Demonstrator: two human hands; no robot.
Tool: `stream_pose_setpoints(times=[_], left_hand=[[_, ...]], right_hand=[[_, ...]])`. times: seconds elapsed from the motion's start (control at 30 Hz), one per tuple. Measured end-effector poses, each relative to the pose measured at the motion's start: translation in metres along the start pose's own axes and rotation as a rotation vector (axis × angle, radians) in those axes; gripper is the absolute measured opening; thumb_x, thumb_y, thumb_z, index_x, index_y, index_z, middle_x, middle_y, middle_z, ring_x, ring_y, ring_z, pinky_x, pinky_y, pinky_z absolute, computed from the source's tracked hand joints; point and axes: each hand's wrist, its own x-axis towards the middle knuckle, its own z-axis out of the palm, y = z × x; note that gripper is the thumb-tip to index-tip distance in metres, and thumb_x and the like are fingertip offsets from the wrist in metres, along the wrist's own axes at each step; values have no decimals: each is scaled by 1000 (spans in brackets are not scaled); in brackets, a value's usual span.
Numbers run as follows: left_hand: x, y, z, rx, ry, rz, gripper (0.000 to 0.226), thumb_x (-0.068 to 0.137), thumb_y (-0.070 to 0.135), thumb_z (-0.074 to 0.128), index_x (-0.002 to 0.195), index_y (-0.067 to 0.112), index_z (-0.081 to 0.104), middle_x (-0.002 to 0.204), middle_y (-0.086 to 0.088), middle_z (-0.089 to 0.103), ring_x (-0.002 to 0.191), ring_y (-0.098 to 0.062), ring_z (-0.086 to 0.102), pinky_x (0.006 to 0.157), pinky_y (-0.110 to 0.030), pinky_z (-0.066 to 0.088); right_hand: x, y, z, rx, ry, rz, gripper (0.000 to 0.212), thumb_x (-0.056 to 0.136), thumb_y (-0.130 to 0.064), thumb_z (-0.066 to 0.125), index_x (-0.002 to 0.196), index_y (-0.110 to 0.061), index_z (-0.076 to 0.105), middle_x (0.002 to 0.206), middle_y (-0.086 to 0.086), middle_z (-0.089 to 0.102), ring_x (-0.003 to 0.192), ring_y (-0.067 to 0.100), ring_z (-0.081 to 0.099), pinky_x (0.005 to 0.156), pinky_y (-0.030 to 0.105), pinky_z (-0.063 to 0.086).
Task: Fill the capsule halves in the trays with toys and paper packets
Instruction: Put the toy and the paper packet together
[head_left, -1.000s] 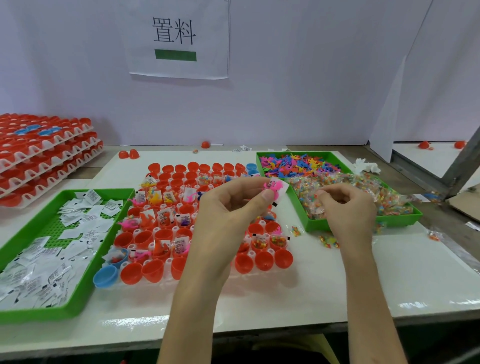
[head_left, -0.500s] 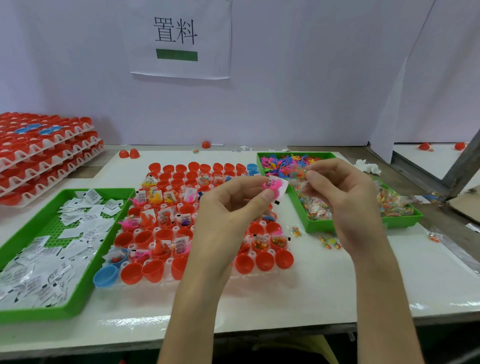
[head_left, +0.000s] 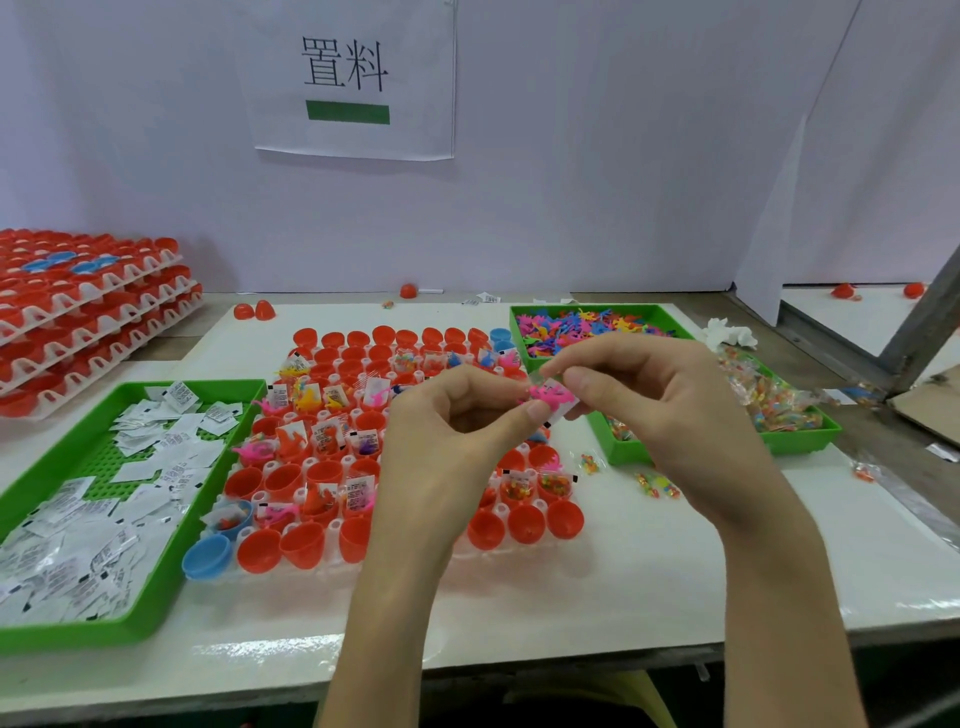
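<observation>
1. Left fingers (head_left: 532, 410): curled, thumb and forefinger closed on a pink toy (head_left: 555, 396) and a white paper packet (head_left: 565, 414) held together.
2. Right fingers (head_left: 576, 378): curled, thumb and forefinger pinched on a scrap of clear packet (head_left: 538, 372), touching the top of the pink toy; its contents cannot be made out.
3. Left hand (head_left: 452, 457) and right hand (head_left: 665, 415): raised side by side above the right part of the capsule tray (head_left: 332, 526).
4. Capsule tray: set mid-table, filled with red capsule halves (head_left: 306, 543); toys and packets are seen in many middle cups, and the near row is bare.
5. Blue capsule half (head_left: 208, 556): at the near left corner.
6. Left green tray (head_left: 150, 618): loose paper packets.
7. Right green tray (head_left: 800, 441): coloured toys far, bead bags near.
8. Stacked trays (head_left: 78, 312): far left.
</observation>
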Motion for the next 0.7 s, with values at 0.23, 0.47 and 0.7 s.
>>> stream_pose_setpoints(times=[0.23, 0.47, 0.7], left_hand=[[0, 0, 0, 67, 66, 75, 30, 69, 37, 84, 94, 23, 73, 76, 7, 75, 71, -6, 72, 63, -12, 53], [-1, -1, 0, 16, 133, 141, 36, 67, 32, 85, 99, 27, 70, 76, 7, 73, 71, -7, 71, 64, -14, 54], [7, -9, -82, 271, 418, 33, 16, 85, 19, 77, 92, 32, 72, 85, 12, 75, 81, -2, 70, 65, -17, 53]], right_hand=[[0, -2, 5, 55, -12, 39, 15, 78, -27, 78, 88, -17, 74, 80, 3, 74, 72, 18, 72, 67, 22, 55], [2, 1, 10, 114, -14, 76, 13, 79, -25, 76, 89, -17, 77, 80, 2, 76, 71, 18, 73, 66, 18, 54], [41, 10, 28, -142, 184, 131, 4, 84, -24, 80, 87, -26, 78, 80, -8, 76, 74, 6, 70, 69, 22, 57]])
